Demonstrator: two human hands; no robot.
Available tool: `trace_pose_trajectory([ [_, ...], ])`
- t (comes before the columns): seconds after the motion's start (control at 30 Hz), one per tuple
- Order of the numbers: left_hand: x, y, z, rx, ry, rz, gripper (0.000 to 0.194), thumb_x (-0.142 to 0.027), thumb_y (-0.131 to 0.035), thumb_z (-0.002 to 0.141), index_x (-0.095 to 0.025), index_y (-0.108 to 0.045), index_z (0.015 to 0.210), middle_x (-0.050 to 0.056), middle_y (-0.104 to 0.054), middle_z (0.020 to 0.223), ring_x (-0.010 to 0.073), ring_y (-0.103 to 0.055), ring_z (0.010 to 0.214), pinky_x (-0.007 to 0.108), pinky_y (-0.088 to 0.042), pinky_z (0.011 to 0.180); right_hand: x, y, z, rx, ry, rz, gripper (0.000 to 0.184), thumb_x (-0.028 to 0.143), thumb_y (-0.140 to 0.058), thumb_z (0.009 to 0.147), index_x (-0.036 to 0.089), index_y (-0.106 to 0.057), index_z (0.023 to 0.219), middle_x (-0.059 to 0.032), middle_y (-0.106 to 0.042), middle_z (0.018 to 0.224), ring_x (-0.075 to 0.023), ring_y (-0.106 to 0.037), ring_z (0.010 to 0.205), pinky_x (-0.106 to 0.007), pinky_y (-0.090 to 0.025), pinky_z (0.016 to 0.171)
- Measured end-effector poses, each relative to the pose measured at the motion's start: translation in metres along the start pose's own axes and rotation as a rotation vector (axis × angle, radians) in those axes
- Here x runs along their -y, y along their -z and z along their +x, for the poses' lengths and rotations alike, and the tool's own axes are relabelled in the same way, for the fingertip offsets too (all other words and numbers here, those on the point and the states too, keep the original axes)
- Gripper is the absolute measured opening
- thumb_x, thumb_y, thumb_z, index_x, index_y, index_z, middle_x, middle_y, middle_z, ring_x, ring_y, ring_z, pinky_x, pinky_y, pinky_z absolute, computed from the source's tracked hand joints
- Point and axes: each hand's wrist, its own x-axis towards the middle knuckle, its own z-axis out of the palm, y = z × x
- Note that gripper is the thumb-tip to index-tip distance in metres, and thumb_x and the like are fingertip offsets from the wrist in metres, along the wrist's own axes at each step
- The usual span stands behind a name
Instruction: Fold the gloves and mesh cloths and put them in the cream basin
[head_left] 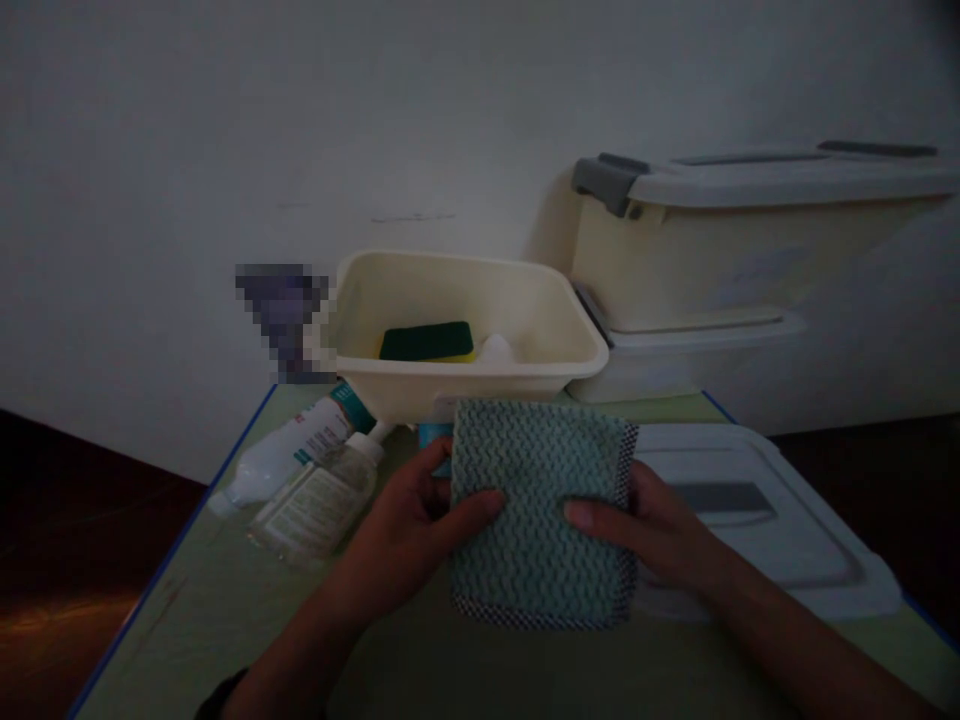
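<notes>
A folded green textured cloth (536,470) with a dark checked edging is held up over the table, roughly square in shape. My left hand (420,530) grips its left side, thumb on the front and fingers behind. On the right side my right hand (660,530) pinches it the same way. Just beyond the cloth stands a cream plastic bin (465,385). Inside the bin lie a green and yellow sponge (426,342) and a white rounded thing (495,350) I cannot make out. Something blue (433,433) is mostly hidden behind the cloth.
Left of my hands, a white bottle (281,450) and a clear pump bottle (315,500) lie on their sides on the green table (180,620). A pale lid (795,550) lies flat at the right. Lidded storage boxes (697,260) are stacked behind it against the wall.
</notes>
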Motion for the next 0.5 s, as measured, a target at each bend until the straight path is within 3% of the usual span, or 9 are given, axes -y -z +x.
trace_pose_trajectory([
  [0.27,0.001,0.002,-0.002,-0.16,-0.07,0.069,0.025,-0.022,-0.067,0.074,-0.017,-0.062,0.098,0.005,-0.07,0.102,0.0234,-0.065,0.096,0.029,-0.051,0.078,-0.012,-0.002,0.002,0.005,-0.054,0.096,0.019,0.031,-0.066,0.078,0.016,-0.066,0.089,-0.0016,-0.068,0.08,-0.0105,-0.064,0.071,-0.021,-0.052,0.064],
  [0.5,0.003,0.002,-0.001,-0.123,-0.095,-0.031,0.036,-0.019,-0.068,0.074,-0.022,-0.06,0.109,0.002,-0.07,0.101,0.0208,-0.064,0.092,0.028,-0.05,0.074,-0.006,-0.011,-0.005,0.068,-0.038,0.108,0.023,0.026,-0.065,0.081,0.019,-0.066,0.102,-0.0013,-0.068,0.086,-0.0116,-0.065,0.078,-0.023,-0.054,0.074],
])
